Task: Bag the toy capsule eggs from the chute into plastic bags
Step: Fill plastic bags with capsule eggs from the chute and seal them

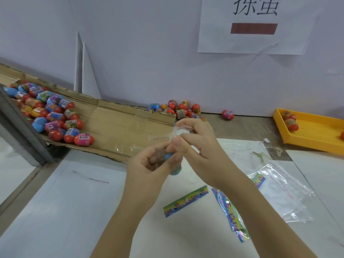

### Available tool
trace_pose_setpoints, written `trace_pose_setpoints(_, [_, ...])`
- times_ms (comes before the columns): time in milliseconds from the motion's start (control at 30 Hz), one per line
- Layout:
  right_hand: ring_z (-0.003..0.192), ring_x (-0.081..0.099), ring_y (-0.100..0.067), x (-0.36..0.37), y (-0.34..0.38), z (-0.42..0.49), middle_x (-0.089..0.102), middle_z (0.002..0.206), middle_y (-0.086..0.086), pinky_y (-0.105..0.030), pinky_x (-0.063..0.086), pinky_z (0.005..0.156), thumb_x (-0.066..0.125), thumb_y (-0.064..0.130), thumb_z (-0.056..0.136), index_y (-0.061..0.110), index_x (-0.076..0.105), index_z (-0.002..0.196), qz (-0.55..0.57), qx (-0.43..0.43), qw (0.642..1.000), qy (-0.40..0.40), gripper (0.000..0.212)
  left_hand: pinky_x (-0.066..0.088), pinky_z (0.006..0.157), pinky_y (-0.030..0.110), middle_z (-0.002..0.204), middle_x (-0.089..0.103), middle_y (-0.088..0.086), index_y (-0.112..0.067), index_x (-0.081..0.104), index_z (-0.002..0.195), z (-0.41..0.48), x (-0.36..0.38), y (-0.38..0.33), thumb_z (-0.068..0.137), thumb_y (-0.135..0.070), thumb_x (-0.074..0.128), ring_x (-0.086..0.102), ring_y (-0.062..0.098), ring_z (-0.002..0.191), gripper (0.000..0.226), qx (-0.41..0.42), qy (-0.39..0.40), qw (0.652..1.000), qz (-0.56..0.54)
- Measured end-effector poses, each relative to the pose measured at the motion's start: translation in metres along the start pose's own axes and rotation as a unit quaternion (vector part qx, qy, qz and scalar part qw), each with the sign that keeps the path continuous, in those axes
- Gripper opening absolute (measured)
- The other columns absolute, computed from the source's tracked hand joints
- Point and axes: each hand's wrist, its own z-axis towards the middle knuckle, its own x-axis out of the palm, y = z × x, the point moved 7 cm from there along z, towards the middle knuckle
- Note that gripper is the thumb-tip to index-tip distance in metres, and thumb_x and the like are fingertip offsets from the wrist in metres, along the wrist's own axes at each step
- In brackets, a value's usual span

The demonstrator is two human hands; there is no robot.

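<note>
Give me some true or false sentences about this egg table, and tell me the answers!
1. The egg in the hands is blue. True.
2. The tray on the right is green. False: it is yellow.
3. A heap of eggs lies on the cardboard chute. True.
4. Both hands are empty. False: the left hand grips the egg and the right hand pinches the clear bag.
</note>
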Motion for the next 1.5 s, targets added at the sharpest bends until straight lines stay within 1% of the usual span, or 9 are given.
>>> trace_pose_setpoints(100, [0.133, 0.021, 0.001, 0.006, 0.003, -0.002, 0.036, 0.139, 0.017, -0.019, 0.021, 0.107, 0.037, 0.059, 0.089, 0.032, 0.071, 0.097, 0.019, -0.001, 1.000, 0.010, 0.045, 0.054, 0.061, 0.017, 0.067, 0.073, -0.005, -0.035, 0.079, 0.084, 0.001, 0.000, -0.001, 0.066, -0.033, 0.073, 0.069, 0.006, 0.067, 0.019, -0.006, -0.020, 0.999, -0.030])
trace_pose_setpoints(233, [0.121, 0.043, 0.006, 0.001, -0.005, -0.002, 0.039, 0.133, 0.027, -0.025, 0.044, 0.096, 0.071, 0.056, 0.070, 0.059, 0.041, 0.122, 0.148, 0.062, 0.987, -0.014, 0.060, 0.054, 0.060, 0.016, 0.071, 0.075, -0.004, -0.032, 0.080, 0.076, 0.005, -0.013, 0.003, 0.055, -0.038, 0.076, 0.071, 0.006, 0.067, 0.022, -0.028, -0.078, 0.993, -0.081])
trace_pose_setpoints(433, [0.064, 0.066, -0.019, 0.010, -0.015, 0.001, 0.072, 0.080, -0.002, -0.030, 0.055, 0.051, 0.078, 0.015, 0.077, 0.020, 0.072, 0.087, 0.254, 0.139, 0.957, 0.004, 0.012, 0.056, 0.069, 0.023, 0.098, 0.074, 0.005, -0.024, 0.073, 0.109, 0.008, -0.016, 0.007, 0.060, -0.046, 0.087, 0.071, 0.016, 0.083, 0.055, -0.024, -0.057, 0.995, -0.080])
trace_pose_setpoints(533, [0.065, 0.066, -0.017, 0.014, -0.015, 0.001, 0.071, 0.080, -0.009, -0.026, 0.054, 0.052, 0.074, 0.018, 0.081, 0.013, 0.071, 0.084, 0.334, 0.145, 0.931, -0.018, 0.006, 0.059, 0.081, 0.033, 0.104, 0.074, 0.009, -0.016, 0.071, 0.108, 0.006, -0.006, 0.017, 0.061, -0.044, 0.088, 0.071, 0.023, 0.098, 0.057, -0.103, 0.027, 0.993, -0.060])
trace_pose_setpoints(700, [0.077, 0.065, -0.009, 0.001, -0.040, 0.012, 0.071, 0.087, 0.005, -0.031, 0.055, 0.065, 0.055, 0.050, 0.090, 0.029, 0.071, 0.089, 0.347, 0.208, 0.909, -0.096, 0.027, 0.058, 0.057, 0.025, 0.084, 0.077, 0.007, -0.015, 0.079, 0.073, 0.009, -0.027, 0.025, 0.061, -0.031, 0.074, 0.075, 0.018, 0.075, 0.020, -0.135, -0.093, 0.977, -0.133])
trace_pose_setpoints(800, [0.077, 0.062, -0.004, -0.022, -0.070, 0.030, 0.065, 0.087, 0.011, -0.030, 0.053, 0.072, 0.060, 0.028, 0.092, 0.037, 0.064, 0.092, 0.232, 0.216, 0.934, -0.167, 0.009, 0.056, 0.055, 0.023, 0.083, 0.077, 0.006, -0.016, 0.079, 0.069, 0.013, -0.041, 0.023, 0.069, -0.030, 0.069, 0.073, 0.014, 0.071, 0.017, -0.125, -0.122, 0.976, -0.127])
trace_pose_setpoints(1000, [0.120, 0.044, -0.028, 0.008, -0.122, 0.060, 0.049, 0.130, -0.007, -0.036, 0.038, 0.098, 0.057, 0.027, 0.088, 0.032, 0.050, 0.133, -0.179, 0.186, 0.966, -0.013, 0.046, 0.056, 0.053, 0.023, 0.084, 0.076, 0.001, -0.015, 0.078, 0.084, 0.015, -0.050, 0.026, 0.060, -0.036, 0.074, 0.073, 0.014, 0.071, 0.032, -0.136, -0.151, 0.969, -0.140])
trace_pose_setpoints(1267, [0.111, 0.045, -0.031, -0.005, -0.137, 0.068, 0.058, 0.122, -0.009, -0.031, 0.031, 0.091, 0.052, 0.010, 0.093, 0.015, 0.065, 0.121, -0.275, 0.119, 0.950, -0.088, 0.030, 0.056, 0.054, 0.025, 0.087, 0.076, 0.007, -0.016, 0.070, 0.106, 0.015, -0.046, 0.028, 0.045, -0.026, 0.083, 0.074, 0.019, 0.076, 0.063, -0.151, -0.121, 0.972, -0.131])
trace_pose_setpoints(1500, [0.076, 0.065, -0.009, -0.042, -0.058, 0.041, 0.070, 0.083, 0.012, -0.028, 0.055, 0.074, 0.075, 0.013, 0.078, 0.031, 0.070, 0.093, 0.217, 0.067, 0.944, -0.240, 0.024, 0.058, 0.062, 0.022, 0.095, 0.075, -0.003, -0.033, 0.068, 0.104, 0.015, -0.038, 0.028, 0.066, -0.001, 0.084, 0.074, 0.017, 0.082, 0.052, -0.102, -0.092, 0.990, -0.029])
